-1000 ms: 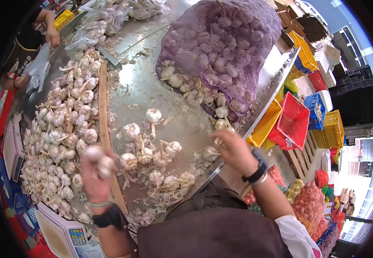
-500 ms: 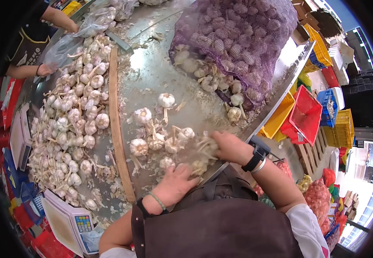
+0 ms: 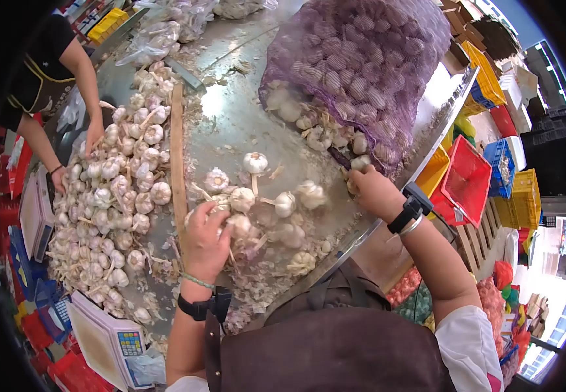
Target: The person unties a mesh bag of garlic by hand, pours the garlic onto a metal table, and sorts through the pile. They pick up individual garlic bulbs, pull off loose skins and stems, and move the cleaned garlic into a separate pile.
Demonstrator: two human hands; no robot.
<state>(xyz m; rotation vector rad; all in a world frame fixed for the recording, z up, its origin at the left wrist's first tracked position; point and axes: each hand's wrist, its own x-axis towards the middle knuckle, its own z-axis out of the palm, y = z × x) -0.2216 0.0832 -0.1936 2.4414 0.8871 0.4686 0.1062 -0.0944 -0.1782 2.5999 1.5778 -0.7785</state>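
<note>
My left hand (image 3: 206,243) is beside the wooden strip, its fingers curled over a garlic bulb (image 3: 238,227) that is partly covered. At the mouth of the purple mesh bag (image 3: 361,72), my right hand (image 3: 376,194) has its fingers closed on a garlic bulb (image 3: 360,163), mostly hidden by the fingers. Several loose bulbs with stems lie between my hands, among them one white garlic bulb (image 3: 255,163) with its stem pointing down. Some of the nearer ones are blurred. More bulbs spill from the bag's opening.
A wooden strip (image 3: 177,163) divides the metal table (image 3: 231,117) from a large garlic pile (image 3: 120,189). Across it, a co-worker's hands (image 3: 94,134) touch the pile. Scales (image 3: 103,340) stand at left; a red crate (image 3: 464,179) is beyond the right edge.
My left hand has moved up and left onto the bulbs by the strip. My right hand has moved up and right to the bag's mouth. The co-worker's hands went from a plastic bag to the pile.
</note>
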